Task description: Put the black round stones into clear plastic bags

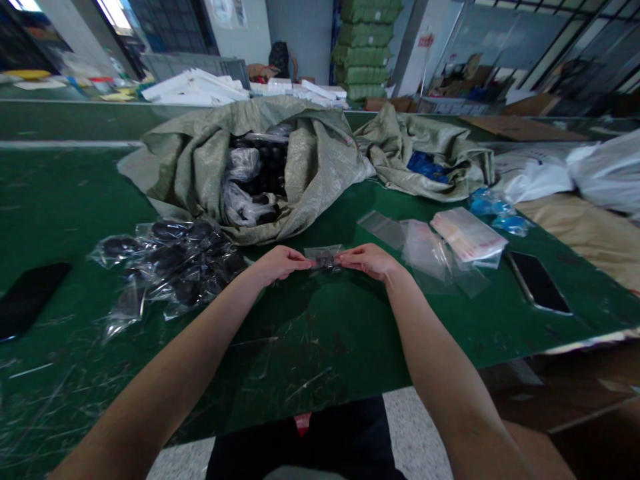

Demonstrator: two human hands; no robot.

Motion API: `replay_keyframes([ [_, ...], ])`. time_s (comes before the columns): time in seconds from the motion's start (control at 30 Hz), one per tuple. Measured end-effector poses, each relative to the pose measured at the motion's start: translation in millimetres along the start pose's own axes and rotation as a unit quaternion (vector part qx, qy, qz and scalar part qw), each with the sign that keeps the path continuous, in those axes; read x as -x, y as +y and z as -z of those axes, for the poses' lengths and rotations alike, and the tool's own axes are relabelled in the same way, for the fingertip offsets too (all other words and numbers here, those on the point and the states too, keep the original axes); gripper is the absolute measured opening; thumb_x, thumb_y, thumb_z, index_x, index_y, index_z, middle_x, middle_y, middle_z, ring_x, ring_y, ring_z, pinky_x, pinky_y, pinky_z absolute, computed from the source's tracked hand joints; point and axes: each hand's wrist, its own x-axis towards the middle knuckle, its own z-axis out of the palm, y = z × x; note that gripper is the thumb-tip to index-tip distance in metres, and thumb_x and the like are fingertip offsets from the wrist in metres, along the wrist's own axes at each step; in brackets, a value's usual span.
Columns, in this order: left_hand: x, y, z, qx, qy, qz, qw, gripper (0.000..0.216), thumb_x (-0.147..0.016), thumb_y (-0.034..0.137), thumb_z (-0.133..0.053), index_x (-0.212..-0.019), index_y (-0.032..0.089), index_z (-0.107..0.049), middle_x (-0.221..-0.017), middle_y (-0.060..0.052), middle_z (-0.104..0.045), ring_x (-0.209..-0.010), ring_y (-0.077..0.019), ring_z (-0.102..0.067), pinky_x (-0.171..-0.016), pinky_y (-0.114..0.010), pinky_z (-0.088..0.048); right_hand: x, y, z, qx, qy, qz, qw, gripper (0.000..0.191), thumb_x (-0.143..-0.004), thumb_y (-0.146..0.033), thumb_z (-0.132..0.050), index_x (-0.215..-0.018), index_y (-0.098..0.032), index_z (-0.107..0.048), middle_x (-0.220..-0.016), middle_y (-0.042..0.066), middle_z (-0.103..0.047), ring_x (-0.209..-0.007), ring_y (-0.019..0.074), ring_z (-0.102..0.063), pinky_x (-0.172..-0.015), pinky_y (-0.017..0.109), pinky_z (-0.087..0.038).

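Observation:
Between my two hands is a small clear plastic bag with something dark in it, too small to make out. My left hand pinches the bag's left side, and my right hand pinches its right side. To the left lies a heap of clear bags with dark round items inside. On the right, close to my right hand, flat clear bags are spread out, and a thicker stack of clear bags lies beyond them.
A large woven sack holding black items stands behind the heap. Right of it, a smaller woven sack shows blue contents. Blue bagged items lie nearby. Phones rest at right and far left on the green table.

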Motion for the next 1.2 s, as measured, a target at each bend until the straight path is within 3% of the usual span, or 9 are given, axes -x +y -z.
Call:
replay_keyframes([
  [0.1,-0.3,-0.1,-1.5,-0.012,0.004,0.002,1.0,0.039,-0.064,0.048,-0.078,-0.084,0.015,-0.073,-0.066,0.001,-0.063,-0.038,-0.0034,-0.025,-0.04,-0.026,-0.011,-1.4,1.6,1.4,0.013,-0.007,0.004,1.0,0.011,-0.071,-0.002,-0.075,-0.08,-0.008,-0.074,-0.091,0.011,-0.075,-0.082,0.0127,-0.071,-0.087,0.023,-0.058],
  [0.2,-2.0,-0.6,-5.7,-0.067,0.037,0.009,0.997,0.037,-0.066,0.049,-0.075,-0.085,0.017,-0.074,-0.053,0.004,-0.056,-0.037,-0.0051,-0.026,-0.041,-0.026,-0.012,-3.5,4.4,1.5,0.059,0.0,0.028,0.998,0.008,-0.069,-0.005,-0.076,-0.073,-0.012,-0.075,-0.097,0.009,-0.075,-0.084,0.0133,-0.07,-0.088,0.025,-0.057],
  [0.3,-3.8,0.1,-13.2,-0.113,0.092,-0.012,0.989,0.026,-0.069,0.042,-0.074,-0.076,0.017,-0.074,-0.054,0.003,-0.058,-0.043,-0.0074,-0.038,-0.044,-0.024,-0.023,-5.3,7.1,-0.9,0.166,0.041,0.074,0.982,0.004,-0.067,-0.015,-0.079,-0.068,-0.015,-0.075,-0.088,0.006,-0.076,-0.078,0.0141,-0.069,-0.083,0.027,-0.057],
  [0.5,-7.5,-3.9,-25.7,-0.185,0.155,-0.067,0.968,0.019,-0.073,0.036,-0.07,-0.071,0.017,-0.07,-0.071,0.0,-0.067,-0.062,-0.0133,-0.056,-0.056,-0.025,-0.037,-3.2,3.7,-11.0,0.27,0.061,0.105,0.955,0.01,-0.07,-0.021,-0.075,-0.064,-0.014,-0.072,-0.086,0.005,-0.074,-0.061,0.009,-0.061,-0.055,0.02,-0.053],
  [0.63,-11.9,-11.4,-26.3,-0.178,0.185,-0.099,0.961,0.028,-0.069,0.038,-0.074,-0.087,0.017,-0.067,-0.084,-0.002,-0.07,-0.076,-0.0168,-0.062,-0.065,-0.027,-0.042,-4.6,4.6,-10.2,0.315,0.076,0.123,0.938,0.013,-0.07,-0.023,-0.075,-0.07,-0.013,-0.067,-0.067,0.003,-0.068,-0.047,0.0063,-0.05,-0.039,0.017,-0.04],
  [0.73,-14.4,-14.3,-25.2,-0.174,0.17,-0.117,0.963,0.029,-0.071,0.038,-0.073,-0.093,0.018,-0.068,-0.089,-0.002,-0.071,-0.08,-0.0178,-0.063,-0.07,-0.029,-0.044,-8.2,8.7,-7.7,0.297,0.082,0.131,0.942,0.021,-0.068,-0.023,-0.077,-0.076,-0.014,-0.061,-0.066,0.001,-0.067,-0.045,0.0065,-0.051,-0.036,0.017,-0.036],
  [0.87,-17.0,-16.1,-24.5,-0.159,0.145,-0.139,0.967,0.018,-0.073,0.035,-0.072,-0.079,0.019,-0.069,-0.088,-0.001,-0.072,-0.081,-0.0177,-0.063,-0.073,-0.029,-0.044,-9.5,10.3,-8.8,0.26,0.068,0.111,0.957,0.035,-0.067,-0.017,-0.077,-0.096,-0.014,-0.058,-0.088,0.006,-0.072,-0.049,0.0071,-0.057,-0.037,0.017,-0.035],
  [0.93,-18.1,-16.8,-24.3,-0.135,0.14,-0.141,0.971,0.016,-0.072,0.033,-0.072,-0.078,0.018,-0.069,-0.087,-0.002,-0.071,-0.081,-0.0175,-0.063,-0.074,-0.029,-0.044,-7.9,8.7,-10.3,0.257,0.061,0.105,0.959,0.037,-0.068,-0.016,-0.076,-0.101,-0.013,-0.06,-0.087,0.006,-0.072,-0.049,0.0069,-0.057,-0.039,0.017,-0.036],
  [1.2,-17.4,-13.7,-20.2,-0.03,0.096,-0.124,0.987,0.021,-0.068,0.032,-0.073,-0.073,0.016,-0.061,-0.076,-0.001,-0.065,-0.072,-0.0142,-0.058,-0.073,-0.028,-0.043,-3.2,3.2,-8.1,0.295,0.035,0.126,0.946,0.01,-0.074,-0.023,-0.071,-0.081,-0.016,-0.07,-0.064,-0.001,-0.065,-0.052,0.0077,-0.052,-0.042,0.018,-0.036],
])
